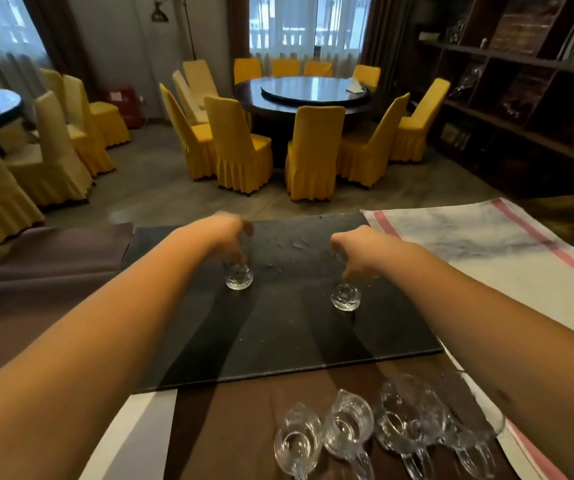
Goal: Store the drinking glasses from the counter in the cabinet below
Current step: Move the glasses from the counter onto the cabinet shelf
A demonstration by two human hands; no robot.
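Nearest the camera, small glass pitchers [348, 431] stand in a row on the brown surface [244, 410]. Beyond them, on a black mat [289, 341], each of the hands reaches down over a small drinking glass – the left hand [232, 237] with fingers closed around the left glass [239, 277], the right hand [360, 252] pinching the top of the right glass [346, 296]. This looks like the pickup step; next both need lifting straight up, then carrying down to the cabinet, which is out of view
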